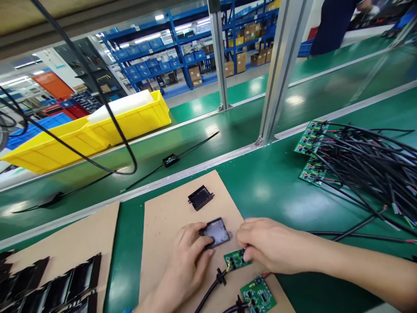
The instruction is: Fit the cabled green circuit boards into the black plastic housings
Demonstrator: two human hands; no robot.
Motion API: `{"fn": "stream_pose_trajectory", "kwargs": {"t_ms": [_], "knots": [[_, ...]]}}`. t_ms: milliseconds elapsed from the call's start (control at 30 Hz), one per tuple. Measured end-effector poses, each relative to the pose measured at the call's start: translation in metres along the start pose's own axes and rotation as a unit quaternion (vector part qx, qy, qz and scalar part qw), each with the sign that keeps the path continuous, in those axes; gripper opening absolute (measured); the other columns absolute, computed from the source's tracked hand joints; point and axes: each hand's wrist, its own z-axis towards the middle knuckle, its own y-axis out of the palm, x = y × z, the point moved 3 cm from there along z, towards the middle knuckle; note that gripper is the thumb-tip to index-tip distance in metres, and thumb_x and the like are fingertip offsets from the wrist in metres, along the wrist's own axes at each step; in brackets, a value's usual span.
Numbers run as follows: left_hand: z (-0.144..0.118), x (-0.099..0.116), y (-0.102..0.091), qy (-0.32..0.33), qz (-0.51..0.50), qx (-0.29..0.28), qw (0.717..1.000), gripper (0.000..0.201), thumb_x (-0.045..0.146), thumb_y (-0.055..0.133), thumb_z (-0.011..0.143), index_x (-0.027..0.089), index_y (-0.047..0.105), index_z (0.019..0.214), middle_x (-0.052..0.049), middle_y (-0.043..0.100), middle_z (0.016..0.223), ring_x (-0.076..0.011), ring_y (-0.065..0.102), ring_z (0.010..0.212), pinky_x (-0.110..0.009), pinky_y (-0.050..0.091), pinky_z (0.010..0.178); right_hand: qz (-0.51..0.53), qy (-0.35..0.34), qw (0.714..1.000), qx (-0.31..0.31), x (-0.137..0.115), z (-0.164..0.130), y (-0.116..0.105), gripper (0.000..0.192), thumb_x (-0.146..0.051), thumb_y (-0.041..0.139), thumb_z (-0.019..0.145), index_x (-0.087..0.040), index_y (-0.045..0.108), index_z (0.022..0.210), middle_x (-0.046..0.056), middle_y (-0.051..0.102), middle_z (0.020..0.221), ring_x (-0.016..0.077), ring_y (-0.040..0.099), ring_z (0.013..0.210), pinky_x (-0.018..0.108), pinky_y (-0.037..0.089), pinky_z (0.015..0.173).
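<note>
Left hand (pixel 189 256) and right hand (pixel 270 245), fingers curled, close together.

A green-matted worktop (pixel 276 187) is seen in the foreground, edged by a pale metal rail (pixel 195 167). Beyond it, a glossy green conveyor belt (pixel 228 130) is run across the view, with ceiling lights reflected on its surface. Two slanted aluminium frame posts (pixel 280 69) are fixed at the rail. Tall blue steel shelving racks (pixel 182 48), loaded with blue bins and brown cardboard boxes (pixel 241 61), are ranged along the far side. Bright strip lights (pixel 148 38) are mounted overhead. The floor beneath the racks appears grey, though it is blurred.
</note>
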Motion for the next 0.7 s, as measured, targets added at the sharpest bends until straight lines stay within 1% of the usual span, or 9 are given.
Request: {"fn": "stream_pose_trajectory", "kwargs": {"t_ms": [67, 133, 200, 300, 400, 500, 567, 633, 700], "knots": [[-0.005, 0.009, -0.003, -0.03, -0.069, -0.017, 0.997, 0.024, 0.023, 0.05, 0.094, 0.024, 0.057, 0.117, -0.011, 0.054, 0.127, -0.0254, 0.052, 0.116, -0.043, 0.048, 0.094, 0.035, 0.0, 0.999, 0.038, -0.002, -0.001, -0.007, 0.013, -0.012, 0.057, 0.087, -0.019, 0.054, 0.076, 0.0, 0.06, 0.08, 0.0164, 0.055, 0.082, 0.026, 0.041, 0.073], [-0.006, 0.019, -0.004, -0.076, -0.152, -0.056, 0.984, 0.029, 0.033, 0.055, 0.092, 0.024, 0.054, 0.12, -0.008, 0.06, 0.116, -0.0221, 0.06, 0.101, -0.036, 0.052, 0.083, 0.061, -0.007, 0.996, 0.069, -0.006, -0.003, -0.013, 0.013, -0.012, 0.055, 0.089, -0.02, 0.053, 0.079, -0.001, 0.061, 0.083, 0.0158, 0.055, 0.085, 0.025, 0.041, 0.074], [-0.004, 0.027, -0.002, -0.129, -0.186, -0.089, 0.97, 0.019, 0.037, 0.055, 0.091, 0.023, 0.057, 0.104, -0.003, 0.065, 0.089, -0.0174, 0.061, 0.074, -0.028, 0.049, 0.064, 0.072, 0.005, 0.994, 0.083, -0.012, 0.0, -0.014, 0.01, -0.013, 0.051, 0.091, -0.021, 0.054, 0.089, -0.001, 0.062, 0.087, 0.0155, 0.056, 0.086, 0.025, 0.042, 0.073], [0.006, 0.03, 0.002, -0.189, -0.152, -0.079, 0.967, 0.016, 0.032, 0.051, 0.092, 0.022, 0.051, 0.08, 0.003, 0.055, 0.061, -0.0136, 0.051, 0.053, -0.025, 0.037, 0.051, -0.004, 0.064, 0.993, 0.097, -0.024, 0.013, -0.008, 0.015, -0.012, 0.047, 0.09, -0.019, 0.053, 0.102, 0.004, 0.064, 0.088, 0.0181, 0.059, 0.079, 0.028, 0.043, 0.066], [0.018, 0.026, 0.002, -0.194, -0.159, -0.062, 0.966, 0.012, 0.018, 0.053, 0.083, 0.022, 0.045, 0.075, 0.003, 0.056, 0.063, -0.0131, 0.05, 0.054, -0.025, 0.034, 0.052, -0.207, 0.065, 0.971, 0.101, -0.048, 0.03, 0.007, 0.024, -0.009, 0.051, 0.081, -0.015, 0.055, 0.104, 0.012, 0.064, 0.085, 0.0249, 0.058, 0.075, 0.033, 0.042, 0.057], [0.019, 0.017, -0.002, -0.203, -0.19, -0.085, 0.957, 0.016, 0.009, 0.05, 0.077, 0.022, 0.042, 0.071, 0.004, 0.054, 0.063, -0.013, 0.05, 0.057, -0.024, 0.034, 0.053, -0.331, -0.005, 0.939, 0.09, -0.065, 0.037, 0.018, 0.036, -0.014, 0.056, 0.077, -0.01, 0.056, 0.113, 0.016, 0.062, 0.083, 0.0283, 0.056, 0.071, 0.035, 0.04, 0.05], [0.01, 0.013, -0.005, -0.212, -0.203, -0.111, 0.949, 0.012, 0.013, 0.048, 0.082, 0.022, 0.048, 0.075, 0.004, 0.053, 0.062, -0.0136, 0.052, 0.058, -0.024, 0.037, 0.053, -0.318, -0.053, 0.943, 0.081, -0.063, 0.034, 0.018, 0.039, -0.017, 0.058, 0.077, -0.009, 0.056, 0.115, 0.014, 0.061, 0.083, 0.0272, 0.055, 0.072, 0.034, 0.038, 0.048], [-0.002, 0.012, -0.006, -0.209, -0.19, -0.119, 0.952, 0.007, 0.021, 0.051, 0.087, 0.022, 0.055, 0.092, 0.002, 0.058, 0.071, -0.016, 0.058, 0.064, -0.026, 0.044, 0.058, -0.271, -0.091, 0.956, 0.061, -0.054, 0.03, 0.013, 0.033, -0.017, 0.058, 0.081, -0.013, 0.057, 0.113, 0.01, 0.059, 0.086, 0.0244, 0.054, 0.076, 0.032, 0.037, 0.05], [-0.014, 0.012, -0.005, -0.189, -0.143, -0.106, 0.966, 0.034, 0.032, 0.061, 0.085, 0.022, 0.053, 0.116, -0.004, 0.063, 0.092, -0.021, 0.064, 0.077, -0.032, 0.05, 0.067, -0.228, -0.107, 0.967, 0.03, -0.04, 0.029, 0.009, 0.019, -0.019, 0.059, 0.086, -0.019, 0.06, 0.106, 0.007, 0.059, 0.088, 0.0209, 0.054, 0.077, 0.029, 0.035, 0.053]]}}
